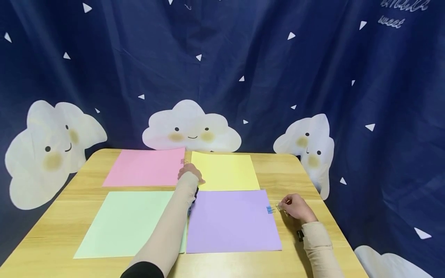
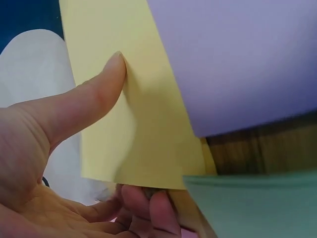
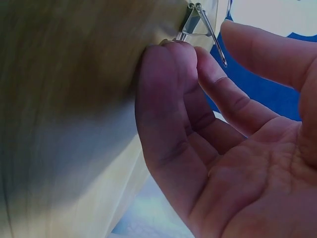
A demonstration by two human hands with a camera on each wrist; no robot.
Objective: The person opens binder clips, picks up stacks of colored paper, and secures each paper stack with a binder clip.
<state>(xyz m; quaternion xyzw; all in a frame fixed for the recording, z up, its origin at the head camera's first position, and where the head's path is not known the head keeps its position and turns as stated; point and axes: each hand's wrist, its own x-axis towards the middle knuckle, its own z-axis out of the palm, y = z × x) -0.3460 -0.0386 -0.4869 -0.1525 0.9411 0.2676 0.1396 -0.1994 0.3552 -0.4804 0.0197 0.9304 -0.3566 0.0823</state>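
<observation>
My left hand [image 1: 190,172] is at the left edge of the yellow paper [image 1: 226,172]. In the left wrist view the thumb [image 2: 99,96] lies over the paper's face, while curled fingers [image 2: 151,206] meet its edge, their tips hidden behind it. Right of the purple paper [image 1: 233,222], my right hand [image 1: 297,207] holds a small binder clip [image 1: 277,207] low over the table. Its wire handles [image 3: 195,22] show beyond the curled fingertips in the right wrist view. A blue binder clip [image 1: 270,209] sits on the purple paper's right edge, beside that hand.
Pink paper [image 1: 146,168] lies at the back left with a pinkish clip [image 1: 182,161] at its right edge. Green paper [image 1: 121,222] lies at the front left, partly under my left arm. A dark blue curtain [image 1: 222,69] with clouds hangs behind the wooden table [image 1: 52,231].
</observation>
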